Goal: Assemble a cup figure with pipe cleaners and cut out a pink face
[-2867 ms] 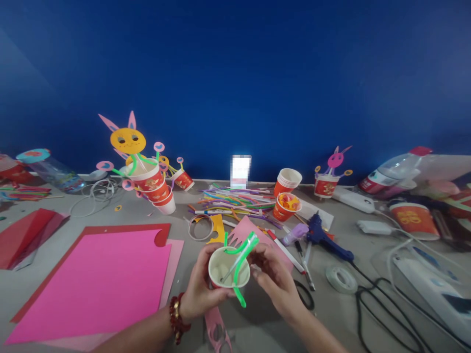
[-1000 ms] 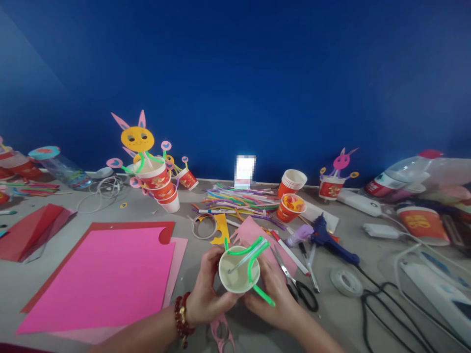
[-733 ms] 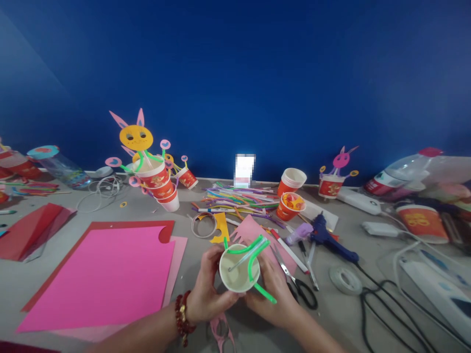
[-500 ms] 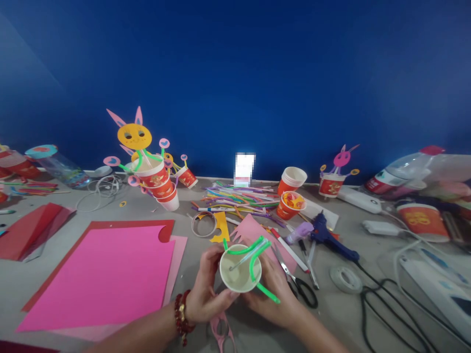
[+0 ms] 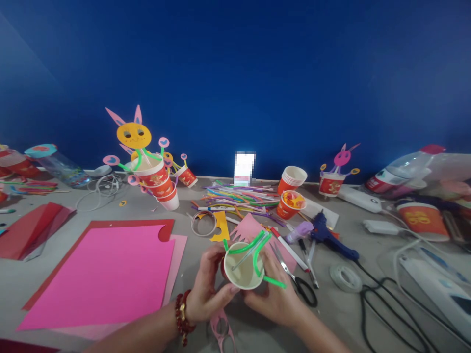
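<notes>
Between both hands is a paper cup [image 5: 238,280], its pale open mouth tilted toward me. My left hand [image 5: 210,284], with a red bead bracelet on its wrist, curls around the cup's left side. Around the right side wrap the fingers of my right hand [image 5: 274,296], partly hidden behind the cup. Green pipe cleaners [image 5: 258,262] bend at the rim and stick out past it. A clear straw-like stick [image 5: 243,260] slants up from inside the cup. Pink-handled scissors [image 5: 222,333] lie just below my left hand. Black-handled scissors [image 5: 303,289] rest beside my right hand.
Pink and red paper sheets [image 5: 106,274] lie at left. Behind stand a bunny-faced cup figure [image 5: 150,171], a pile of pipe cleaners [image 5: 239,198] and stacked cups [image 5: 290,180]. At right are a blue glue gun [image 5: 331,238], clear tape [image 5: 346,278] and cables.
The cup has shifted slightly right and tilted a little in my hands. Its green pipe cleaners have swung with it, the lower one now reaching further right.
</notes>
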Action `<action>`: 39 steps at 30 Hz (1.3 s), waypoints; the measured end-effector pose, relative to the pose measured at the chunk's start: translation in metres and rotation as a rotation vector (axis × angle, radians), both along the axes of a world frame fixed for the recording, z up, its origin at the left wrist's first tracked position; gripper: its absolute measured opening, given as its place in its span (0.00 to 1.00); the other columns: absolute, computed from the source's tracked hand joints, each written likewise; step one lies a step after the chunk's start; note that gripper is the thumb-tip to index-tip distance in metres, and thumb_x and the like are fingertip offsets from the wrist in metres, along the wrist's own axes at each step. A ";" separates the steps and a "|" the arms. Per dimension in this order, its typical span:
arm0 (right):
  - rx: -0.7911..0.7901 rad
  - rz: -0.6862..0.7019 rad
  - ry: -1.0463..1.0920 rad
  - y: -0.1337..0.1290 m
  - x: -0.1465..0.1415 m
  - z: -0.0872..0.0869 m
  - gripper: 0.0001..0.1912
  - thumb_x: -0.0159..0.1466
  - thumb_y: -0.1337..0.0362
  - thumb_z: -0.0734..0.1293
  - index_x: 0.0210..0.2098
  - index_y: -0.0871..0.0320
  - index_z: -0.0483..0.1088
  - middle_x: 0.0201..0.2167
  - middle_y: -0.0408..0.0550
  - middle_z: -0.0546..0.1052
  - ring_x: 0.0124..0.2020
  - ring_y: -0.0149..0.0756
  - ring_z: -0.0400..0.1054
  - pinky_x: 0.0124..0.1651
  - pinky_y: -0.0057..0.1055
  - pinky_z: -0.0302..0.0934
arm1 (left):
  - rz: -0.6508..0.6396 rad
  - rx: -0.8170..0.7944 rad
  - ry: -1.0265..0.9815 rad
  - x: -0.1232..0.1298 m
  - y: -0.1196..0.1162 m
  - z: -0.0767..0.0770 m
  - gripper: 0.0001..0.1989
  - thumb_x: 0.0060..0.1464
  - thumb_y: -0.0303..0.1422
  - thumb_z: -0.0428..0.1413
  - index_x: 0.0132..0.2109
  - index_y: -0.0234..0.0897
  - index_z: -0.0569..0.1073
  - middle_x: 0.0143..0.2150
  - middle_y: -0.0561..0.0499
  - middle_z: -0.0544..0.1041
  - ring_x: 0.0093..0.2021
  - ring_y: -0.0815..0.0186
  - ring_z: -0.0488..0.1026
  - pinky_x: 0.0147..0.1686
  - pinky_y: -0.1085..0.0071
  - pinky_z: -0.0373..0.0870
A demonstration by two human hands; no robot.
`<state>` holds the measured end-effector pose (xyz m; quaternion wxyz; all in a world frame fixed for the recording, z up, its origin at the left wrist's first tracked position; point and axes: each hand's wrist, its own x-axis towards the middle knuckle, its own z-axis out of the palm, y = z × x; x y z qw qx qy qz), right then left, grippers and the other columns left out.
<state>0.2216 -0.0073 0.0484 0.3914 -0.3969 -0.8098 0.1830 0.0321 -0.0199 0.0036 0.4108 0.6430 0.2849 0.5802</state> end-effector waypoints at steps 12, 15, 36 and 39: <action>-0.043 -0.026 0.012 -0.001 -0.001 -0.001 0.30 0.50 0.70 0.68 0.53 0.53 0.66 0.49 0.54 0.76 0.51 0.57 0.72 0.50 0.49 0.71 | 0.027 0.003 0.100 -0.001 -0.004 -0.006 0.37 0.59 0.34 0.61 0.70 0.41 0.52 0.65 0.37 0.63 0.64 0.46 0.63 0.63 0.50 0.63; -0.045 -0.001 0.034 0.000 -0.001 0.002 0.29 0.51 0.71 0.67 0.53 0.54 0.66 0.49 0.54 0.76 0.51 0.56 0.72 0.50 0.48 0.71 | 0.009 0.002 0.112 -0.002 -0.004 -0.005 0.34 0.62 0.36 0.57 0.70 0.42 0.52 0.67 0.38 0.63 0.66 0.48 0.62 0.63 0.51 0.63; -0.065 0.133 0.008 0.003 0.006 0.022 0.37 0.48 0.73 0.66 0.59 0.55 0.61 0.56 0.55 0.73 0.58 0.54 0.68 0.60 0.47 0.64 | -0.114 0.064 0.323 -0.004 0.005 0.035 0.39 0.62 0.48 0.54 0.73 0.43 0.47 0.69 0.36 0.60 0.70 0.45 0.56 0.66 0.51 0.56; -0.070 0.137 0.021 0.003 0.006 0.023 0.40 0.48 0.73 0.66 0.61 0.56 0.59 0.58 0.56 0.72 0.60 0.54 0.66 0.61 0.46 0.63 | -0.153 0.012 0.329 -0.005 0.007 0.039 0.38 0.63 0.48 0.54 0.72 0.45 0.48 0.69 0.38 0.60 0.69 0.45 0.56 0.66 0.52 0.55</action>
